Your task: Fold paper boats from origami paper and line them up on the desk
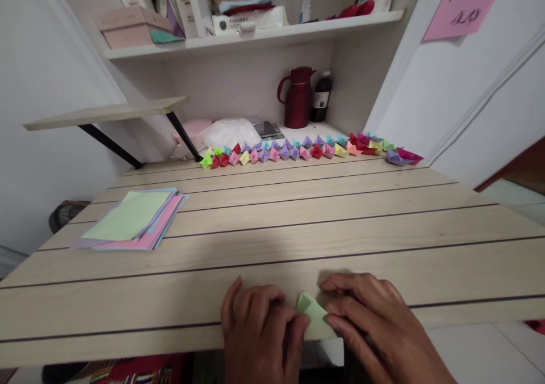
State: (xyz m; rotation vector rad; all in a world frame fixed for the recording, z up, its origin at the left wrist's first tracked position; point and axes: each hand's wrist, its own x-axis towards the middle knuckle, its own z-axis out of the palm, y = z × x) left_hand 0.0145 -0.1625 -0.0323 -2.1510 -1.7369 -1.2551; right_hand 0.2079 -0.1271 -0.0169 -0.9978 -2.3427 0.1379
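A small folded piece of light green paper [315, 319] lies at the front edge of the table, between my two hands. My left hand [261, 330] pinches its left side between thumb and forefinger, with the other fingers curled on the table. On the paper's right side my right hand [377, 321] grips with thumb and fingers. The fingertips cover parts of both sides, so the full folded shape is hidden. A stack of coloured paper sheets [136, 216], light green on top, rests on the left of the table.
Rows of small folded paper boats [275, 155] line the table's back edge, with larger ones [404, 156] at the right end. Behind stand a red jug [298, 97] and a dark bottle [321, 97]. A small raised shelf [106, 112] on black legs is at the back left.
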